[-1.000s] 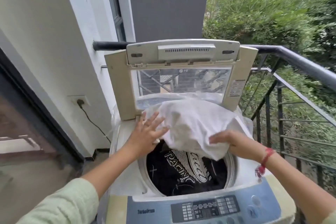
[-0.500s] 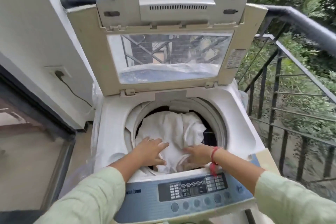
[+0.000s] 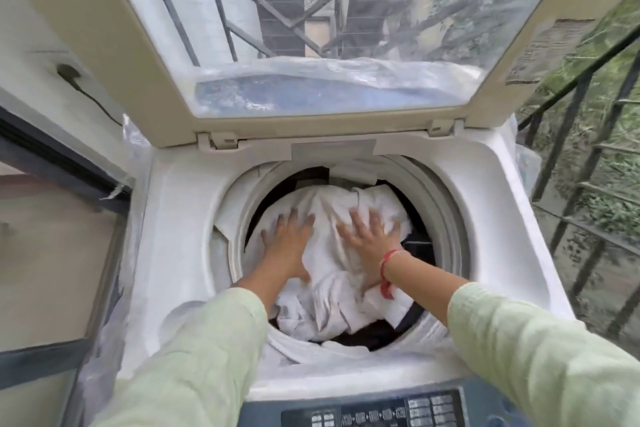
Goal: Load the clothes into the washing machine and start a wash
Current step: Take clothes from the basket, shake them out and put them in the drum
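Loading looks close to finished. A crumpled white cotton garment [image 3: 332,291] lies in the round drum of the white plastic top-loading washing machine [image 3: 173,236], covering most of the opening. Black clothes [image 3: 419,248] show beneath it at 3 and 6 o'clock of the drum.

The left hand [image 3: 289,239], at about 9 o'clock of the drum's centre, and the right hand [image 3: 369,241], at about 2 o'clock, lie flat on the white garment. Their fingers are spread and straight; they press down and grasp nothing.

The cream lid with a clear window [image 3: 138,45] stands raised at 12 o'clock. It has yet to be closed, and the wash has yet to be started. The grey-blue button panel [image 3: 381,412] at 6 o'clock is cut by the frame edge, so whether it is powered cannot be told.
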The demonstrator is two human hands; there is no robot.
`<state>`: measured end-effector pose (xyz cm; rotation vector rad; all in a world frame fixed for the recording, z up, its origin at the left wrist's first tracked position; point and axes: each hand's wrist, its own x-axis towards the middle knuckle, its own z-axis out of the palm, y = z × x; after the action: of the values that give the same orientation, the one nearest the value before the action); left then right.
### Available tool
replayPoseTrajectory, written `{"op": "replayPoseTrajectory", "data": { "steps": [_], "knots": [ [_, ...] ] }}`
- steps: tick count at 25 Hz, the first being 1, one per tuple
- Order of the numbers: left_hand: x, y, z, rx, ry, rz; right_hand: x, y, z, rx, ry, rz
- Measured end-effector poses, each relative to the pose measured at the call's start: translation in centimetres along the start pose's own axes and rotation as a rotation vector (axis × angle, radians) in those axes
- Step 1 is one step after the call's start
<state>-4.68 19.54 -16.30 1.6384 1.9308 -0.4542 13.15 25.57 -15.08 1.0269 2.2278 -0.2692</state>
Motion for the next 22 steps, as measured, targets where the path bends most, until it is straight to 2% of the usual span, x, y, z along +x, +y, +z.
{"op": "replayPoseTrajectory", "data": {
  "steps": [1, 3, 7, 11, 14, 18, 20, 22],
  "knots": [
    [0.9, 0.5, 1.2, 0.02, -0.113, -0.019, 1.1, -0.6, 1.6, 0.01, -0.093, 0.055],
    [2.9, 1.6, 3.7, 0.06, -0.227, -0.06, 3.1, -1.8, 4.6, 0.065, -0.152, 0.119],
    [6.3, 2.2, 6.8, 0.075, -0.266, -0.17, 6.5, -2.8, 7.7, 0.097, -0.135, 0.179],
    [8.4, 1.3, 7.0, 0.083, -0.271, -0.206, 8.8, -2.8, 7.8, 0.07, -0.087, 0.164],
    [7.6, 1.1, 5.7, 0.077, -0.331, -0.152, 7.9, -2.4, 7.9, 0.028, 0.001, 0.137],
    [3.5, 0.9, 2.3, -0.114, -0.446, -0.06, 4.4, -2.2, 4.4, 0.048, -0.182, 0.052],
    [0.7, 1.1, -0.4, -0.105, -0.447, 0.056, 1.5, -1.2, 0.5, 0.198, -0.204, -0.007],
    [-2.8, 1.2, -2.8, -0.074, -0.343, 0.112, -2.3, -0.4, -2.9, 0.419, -0.056, -0.061]
  ]
}}
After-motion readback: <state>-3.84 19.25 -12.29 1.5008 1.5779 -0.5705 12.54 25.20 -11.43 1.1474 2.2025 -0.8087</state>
